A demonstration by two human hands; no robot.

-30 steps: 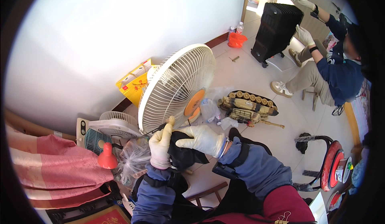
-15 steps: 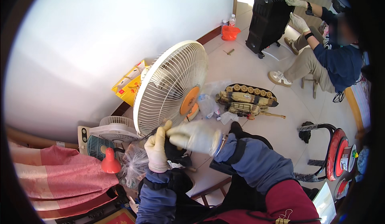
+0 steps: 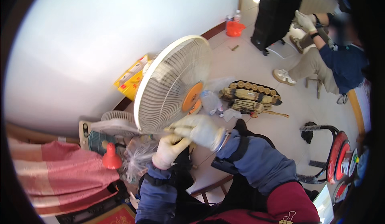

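Note:
A large fan head with a cream wire guard (image 3: 168, 99) and an orange centre stands tilted in front of me. Just below its lower rim, my two gloved hands meet. My left hand (image 3: 170, 151) is closed, thumb and fingers pinched together. Over it comes my right hand (image 3: 202, 132), with its fingers pressed together at the guard's bottom edge. Whatever lies between the fingertips is hidden, and I cannot tell if they touch the guard.
A toy tank (image 3: 252, 97) lies beside plastic bags (image 3: 210, 101) on the floor. Left are a small box fan (image 3: 102, 140), a red lamp shade (image 3: 111, 158) and a pink cloth (image 3: 60, 172). A co-worker (image 3: 341, 63) sits by a black heater (image 3: 276, 17); a red chair (image 3: 337, 156) stands right.
My hands have drawn together, the right one now over the left at the guard's rim. The co-worker's hands have come lower beside the heater. The whole view has shifted slightly.

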